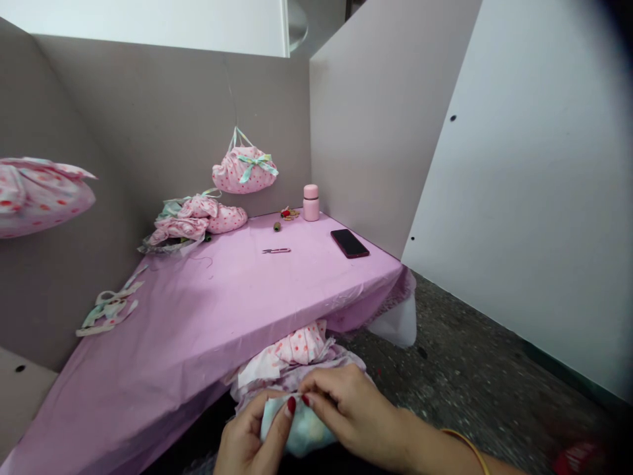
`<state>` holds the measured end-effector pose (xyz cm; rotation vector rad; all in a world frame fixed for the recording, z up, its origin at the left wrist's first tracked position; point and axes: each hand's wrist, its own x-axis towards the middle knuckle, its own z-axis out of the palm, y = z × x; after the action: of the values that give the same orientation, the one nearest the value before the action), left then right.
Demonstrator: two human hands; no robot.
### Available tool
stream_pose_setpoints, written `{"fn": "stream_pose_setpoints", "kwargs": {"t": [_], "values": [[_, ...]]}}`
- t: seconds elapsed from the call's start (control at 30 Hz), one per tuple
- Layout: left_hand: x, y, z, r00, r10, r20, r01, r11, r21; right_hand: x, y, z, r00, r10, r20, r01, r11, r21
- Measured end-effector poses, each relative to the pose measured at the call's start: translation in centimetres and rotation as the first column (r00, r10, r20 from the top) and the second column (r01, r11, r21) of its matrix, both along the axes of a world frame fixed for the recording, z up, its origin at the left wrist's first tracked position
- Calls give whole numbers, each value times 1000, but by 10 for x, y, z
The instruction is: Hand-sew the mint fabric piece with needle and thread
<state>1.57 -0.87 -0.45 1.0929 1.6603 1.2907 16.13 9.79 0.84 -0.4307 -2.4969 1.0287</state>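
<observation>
Low in the head view, below the table's front edge, my left hand (257, 429) is closed on a pale mint-green cloth piece (306, 432), thumb on top of its edge. My right hand (351, 409) meets it there, thumb and forefinger pinched together at the cloth's upper edge. Whatever sits between those right fingertips is too small to make out. Just beyond the hands lies a bunched pink dotted cloth (301, 344) with a white piece (260, 369), resting on crumpled pale lilac material (341, 359).
On the pink-covered table (237, 297) lie thread snips (276, 251), a dark thread spool (277, 226), a phone (350, 243), a pink flask (311, 203), fabric strips (111, 309) and a heap of dotted cloth bundles (198, 218). Another bundle (244, 170) hangs at the back panel.
</observation>
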Motion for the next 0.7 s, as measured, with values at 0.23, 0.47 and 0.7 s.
{"fn": "stream_pose_setpoints", "kwargs": {"t": [0.23, 0.47, 0.7], "values": [[1, 3, 1, 999, -5, 49, 7, 1000, -24, 1, 3, 0, 1000, -15, 1, 15, 995, -99], [2, 3, 3, 997, 12, 78, -9, 999, -45, 0, 3, 1, 1000, -9, 4, 9, 990, -144], [2, 1, 7, 966, -34, 255, 43, 999, -30, 2, 5, 3, 999, 31, -15, -34, 953, -300]]}}
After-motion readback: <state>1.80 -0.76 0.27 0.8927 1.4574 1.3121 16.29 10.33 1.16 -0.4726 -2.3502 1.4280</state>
